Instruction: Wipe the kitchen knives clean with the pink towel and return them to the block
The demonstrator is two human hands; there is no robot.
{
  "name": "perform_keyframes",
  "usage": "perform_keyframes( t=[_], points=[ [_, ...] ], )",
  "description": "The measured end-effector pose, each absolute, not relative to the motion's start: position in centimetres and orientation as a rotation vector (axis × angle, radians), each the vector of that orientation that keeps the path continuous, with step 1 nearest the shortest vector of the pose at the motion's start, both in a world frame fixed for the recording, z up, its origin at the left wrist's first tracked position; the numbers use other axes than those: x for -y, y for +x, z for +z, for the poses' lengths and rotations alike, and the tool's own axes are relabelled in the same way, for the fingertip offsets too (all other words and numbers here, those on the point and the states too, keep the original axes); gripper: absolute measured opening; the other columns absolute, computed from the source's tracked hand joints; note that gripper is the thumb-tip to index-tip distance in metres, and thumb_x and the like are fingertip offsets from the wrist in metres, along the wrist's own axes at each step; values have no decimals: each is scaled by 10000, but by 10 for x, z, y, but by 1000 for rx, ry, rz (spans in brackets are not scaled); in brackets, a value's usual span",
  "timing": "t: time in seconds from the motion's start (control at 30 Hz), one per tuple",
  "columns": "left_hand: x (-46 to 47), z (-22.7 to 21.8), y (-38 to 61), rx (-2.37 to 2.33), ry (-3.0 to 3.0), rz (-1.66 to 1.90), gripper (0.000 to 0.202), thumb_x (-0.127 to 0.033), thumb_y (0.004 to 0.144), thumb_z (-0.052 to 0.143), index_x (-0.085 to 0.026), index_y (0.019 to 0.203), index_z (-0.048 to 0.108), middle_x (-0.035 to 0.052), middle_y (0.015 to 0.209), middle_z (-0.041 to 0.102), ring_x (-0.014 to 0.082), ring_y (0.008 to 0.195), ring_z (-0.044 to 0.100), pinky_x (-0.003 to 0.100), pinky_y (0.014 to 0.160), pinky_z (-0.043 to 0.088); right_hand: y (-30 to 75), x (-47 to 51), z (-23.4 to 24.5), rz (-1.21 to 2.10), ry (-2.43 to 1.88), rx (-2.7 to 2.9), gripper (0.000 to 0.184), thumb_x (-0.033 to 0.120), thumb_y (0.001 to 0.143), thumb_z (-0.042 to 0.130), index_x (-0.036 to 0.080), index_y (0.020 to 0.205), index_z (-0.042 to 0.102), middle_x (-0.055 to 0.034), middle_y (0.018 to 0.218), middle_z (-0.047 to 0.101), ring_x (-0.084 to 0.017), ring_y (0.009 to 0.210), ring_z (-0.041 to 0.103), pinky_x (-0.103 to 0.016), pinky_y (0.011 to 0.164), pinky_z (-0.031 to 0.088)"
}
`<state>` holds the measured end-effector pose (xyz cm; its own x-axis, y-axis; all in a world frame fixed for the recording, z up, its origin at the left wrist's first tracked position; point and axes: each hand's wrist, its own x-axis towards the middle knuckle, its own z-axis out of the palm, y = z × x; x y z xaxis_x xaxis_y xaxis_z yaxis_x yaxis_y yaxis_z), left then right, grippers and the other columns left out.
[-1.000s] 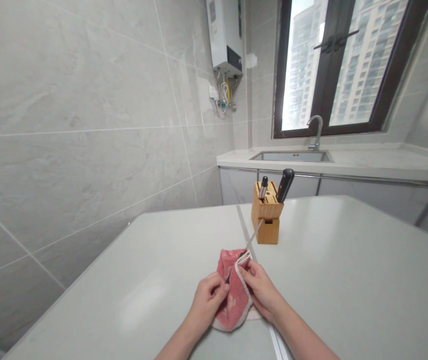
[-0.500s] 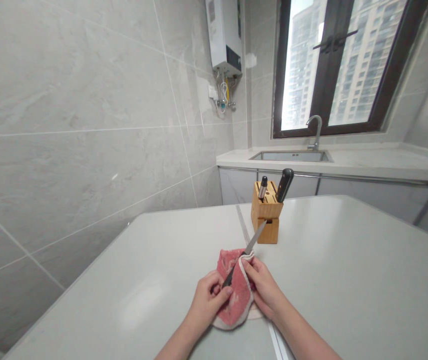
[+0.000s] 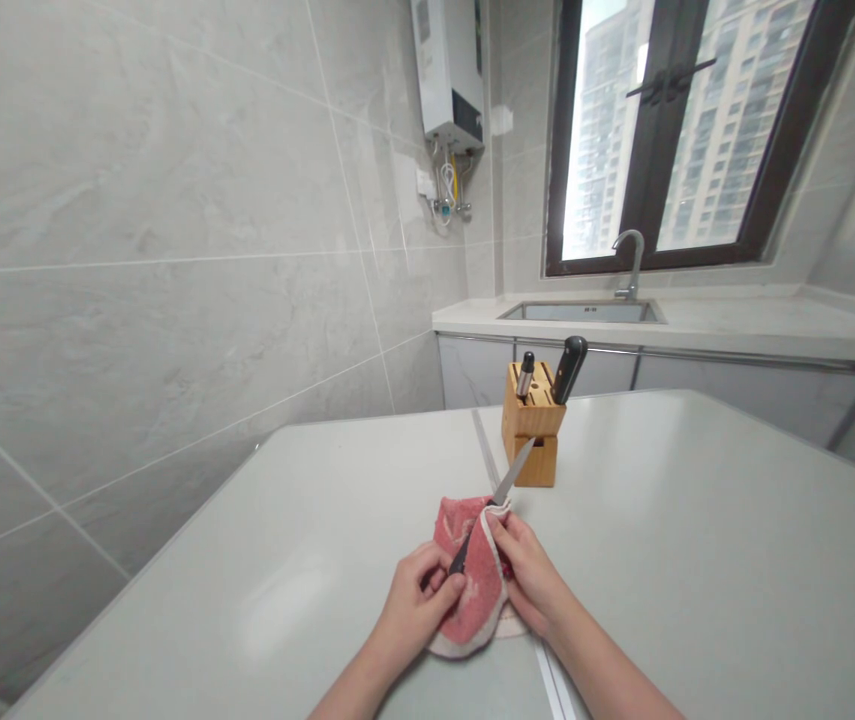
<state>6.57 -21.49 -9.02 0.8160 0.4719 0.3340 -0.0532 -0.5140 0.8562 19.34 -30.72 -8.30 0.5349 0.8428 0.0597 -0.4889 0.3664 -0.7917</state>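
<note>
My left hand (image 3: 418, 600) is closed around the dark handle of a knife (image 3: 511, 474), whose thin blade points up and away toward the knife block. My right hand (image 3: 530, 580) pinches a red and white cloth (image 3: 472, 585) folded over the lower part of the blade. Both hands rest low over the pale table (image 3: 697, 560), close together. Just beyond the blade tip stands a wooden knife block (image 3: 533, 430) with two dark-handled knives in its slots.
A tiled wall runs along the left. Behind the table a counter holds a sink (image 3: 583, 313) with a tap (image 3: 631, 262) under a window. A white water heater (image 3: 448, 72) hangs on the wall. A seam strip (image 3: 488, 456) crosses the table.
The blade has slid further out of the cloth toward the knife block since a second ago. Both hands shifted only slightly.
</note>
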Motion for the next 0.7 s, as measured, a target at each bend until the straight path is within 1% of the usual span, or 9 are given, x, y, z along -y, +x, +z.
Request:
perform_keyframes(
  t=[0.27,0.5,0.7],
  points=[
    [218,-86,64,-315,2058,660,274,-383,807,542,-138,687,531,-27,632,390,105,565,333,208,515,257,194,307,-80,896,-806,503,224,344,782,615,183,933,581,-28,859,674,-168,774,617,-251,648,463],
    [218,-88,63,-269,2066,677,300,-402,838,491,-146,683,519,-1,666,465,131,618,398,224,571,290,193,308,-80,907,-805,529,246,349,782,615,182,959,588,-38,898,673,-179,807,614,-265,671,465],
    [216,-91,62,-261,2079,673,325,-422,852,456,-156,669,488,9,680,486,146,644,429,233,599,310,192,309,-79,919,-793,547,249,339,789,610,183,981,584,-35,905,675,-175,822,615,-274,717,464]
  ],
)
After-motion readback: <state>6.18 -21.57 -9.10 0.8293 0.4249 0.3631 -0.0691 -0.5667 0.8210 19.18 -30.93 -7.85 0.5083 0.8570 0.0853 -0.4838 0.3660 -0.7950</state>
